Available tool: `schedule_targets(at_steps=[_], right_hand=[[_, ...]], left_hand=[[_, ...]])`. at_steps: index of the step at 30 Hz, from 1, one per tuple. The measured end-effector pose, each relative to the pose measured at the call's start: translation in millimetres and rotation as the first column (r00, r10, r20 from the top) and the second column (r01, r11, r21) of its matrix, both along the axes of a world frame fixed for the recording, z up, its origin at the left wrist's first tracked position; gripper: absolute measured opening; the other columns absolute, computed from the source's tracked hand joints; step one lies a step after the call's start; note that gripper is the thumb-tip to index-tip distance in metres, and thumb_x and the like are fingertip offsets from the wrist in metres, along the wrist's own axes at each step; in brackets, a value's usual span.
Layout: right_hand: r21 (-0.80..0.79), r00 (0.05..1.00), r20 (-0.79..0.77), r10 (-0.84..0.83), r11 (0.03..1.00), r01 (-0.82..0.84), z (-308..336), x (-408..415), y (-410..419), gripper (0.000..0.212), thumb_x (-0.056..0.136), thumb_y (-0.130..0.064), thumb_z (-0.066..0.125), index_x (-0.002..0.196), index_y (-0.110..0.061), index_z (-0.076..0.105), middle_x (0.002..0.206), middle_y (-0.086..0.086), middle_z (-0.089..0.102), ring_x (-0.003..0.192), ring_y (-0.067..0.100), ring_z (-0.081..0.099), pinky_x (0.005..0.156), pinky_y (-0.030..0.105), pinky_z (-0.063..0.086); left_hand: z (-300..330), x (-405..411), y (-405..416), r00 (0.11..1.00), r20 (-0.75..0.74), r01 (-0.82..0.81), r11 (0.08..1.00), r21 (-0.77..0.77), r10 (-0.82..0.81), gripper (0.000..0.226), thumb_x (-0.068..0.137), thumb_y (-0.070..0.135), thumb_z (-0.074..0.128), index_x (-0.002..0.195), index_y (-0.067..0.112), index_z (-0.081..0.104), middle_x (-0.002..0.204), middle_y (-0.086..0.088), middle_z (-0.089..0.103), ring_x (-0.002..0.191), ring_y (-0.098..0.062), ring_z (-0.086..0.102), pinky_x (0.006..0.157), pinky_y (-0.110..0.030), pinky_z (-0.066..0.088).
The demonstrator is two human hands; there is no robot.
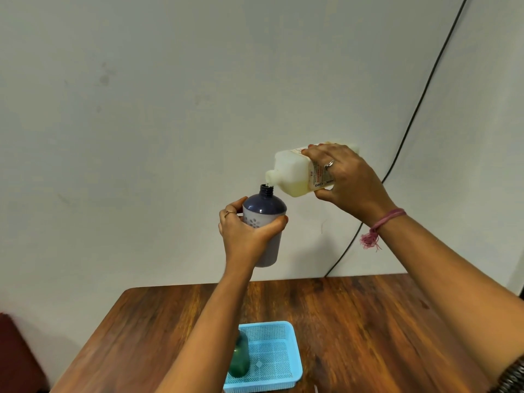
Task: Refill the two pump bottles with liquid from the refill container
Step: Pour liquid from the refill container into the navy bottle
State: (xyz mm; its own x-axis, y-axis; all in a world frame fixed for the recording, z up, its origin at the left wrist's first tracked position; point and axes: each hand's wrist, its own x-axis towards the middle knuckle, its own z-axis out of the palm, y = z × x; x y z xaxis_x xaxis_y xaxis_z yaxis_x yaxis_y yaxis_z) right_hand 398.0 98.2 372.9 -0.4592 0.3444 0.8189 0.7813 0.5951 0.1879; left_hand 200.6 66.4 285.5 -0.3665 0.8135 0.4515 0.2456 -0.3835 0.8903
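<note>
My left hand (246, 236) grips a purple bottle (265, 207) with its pump off, held upright in the air above the table. My right hand (346, 177) holds a white refill container (292, 173) tipped on its side. Pale yellow liquid shows through the container's wall. Its spout sits just above the purple bottle's open neck. A green bottle (239, 357) lies in a light blue basket (286, 333) on the table, partly hidden by my left forearm.
The wooden table (368, 321) stands against a pale wall. A black cable (411, 123) runs down the wall to the table's back edge. A dark red object (14, 353) sits at the lower left, off the table.
</note>
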Motion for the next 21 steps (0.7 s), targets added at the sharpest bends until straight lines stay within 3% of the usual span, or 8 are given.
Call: schedule_targets(at_steps=[21], right_hand=[[0.003,1.000,0.006,0.000,1.000,0.000,-1.5,4.0,3.1,0.073,0.062,-0.008,0.085,0.128,-0.004,0.055,0.124,0.017,0.061,0.113,0.037,0.057,0.098,0.048,0.044]], left_hand=[[-0.9,4.6,4.1,1.000,0.010,0.001,1.000,-0.002,-0.001,0.089,0.037,0.060,0.077,0.114,0.032,0.043,0.122,0.002,0.049,0.115,-0.024,0.052,0.091,-0.044,0.055]])
